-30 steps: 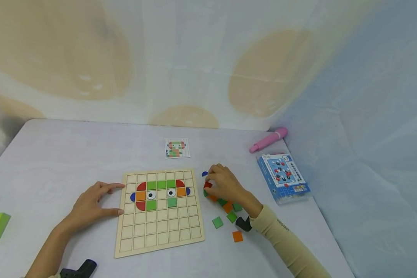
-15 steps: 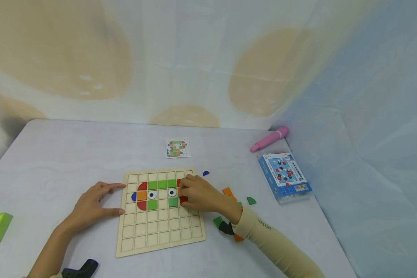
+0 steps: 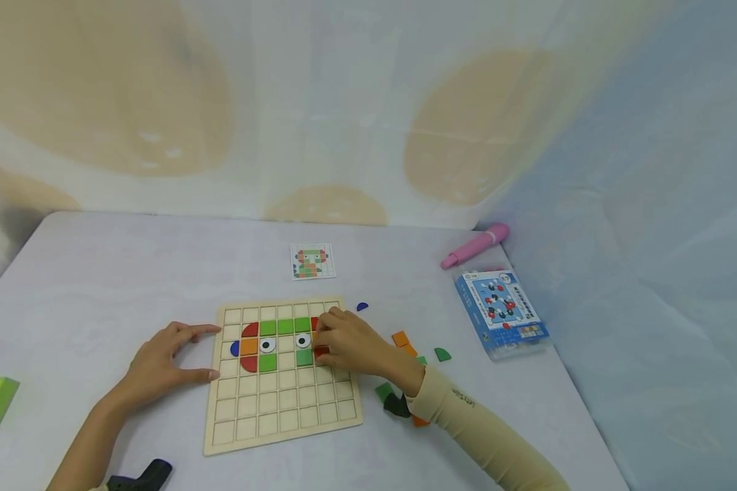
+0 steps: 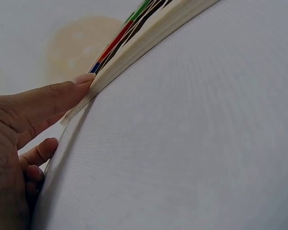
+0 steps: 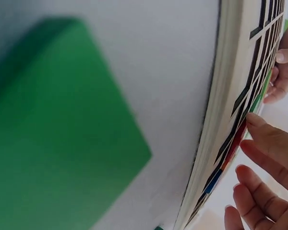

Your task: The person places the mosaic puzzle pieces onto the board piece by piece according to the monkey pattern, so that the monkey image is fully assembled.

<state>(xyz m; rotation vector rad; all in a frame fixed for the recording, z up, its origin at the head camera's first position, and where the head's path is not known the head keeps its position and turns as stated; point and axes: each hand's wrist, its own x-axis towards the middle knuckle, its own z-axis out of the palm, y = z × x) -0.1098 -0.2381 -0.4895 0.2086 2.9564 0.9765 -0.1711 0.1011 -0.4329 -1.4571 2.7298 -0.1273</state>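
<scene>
A wooden grid board [image 3: 264, 426] lies flat, with red, green, orange and blue tiles and two eye discs in its upper cells. At its left edge my left hand [image 3: 162, 361] touches the rim with extended thumb and index finger. My right hand [image 3: 353, 344] is over the right side of the board. Its thumb rests on a red quarter-circle tile [image 5: 236, 143], which looks seated in the grid; the other fingers are above it, fairly straight. That hand covers the orange and blue tiles there in the head view. A blurred green tile [image 5: 62, 134] fills the right wrist view's left side.
Loose orange tiles [image 3: 400, 338], a green quarter-circle [image 3: 442, 354] and a green square [image 3: 383, 391] lie right of the board. A blue half-circle [image 3: 362, 307] sits near its corner. Behind are a pattern card [image 3: 313, 262], a pink stick [image 3: 475, 246] and a boxed set [image 3: 500, 314].
My right hand has moved left from the loose tiles onto the board, bringing the red quarter-circle. Some loose tiles have shifted. My left hand stays at the board's edge.
</scene>
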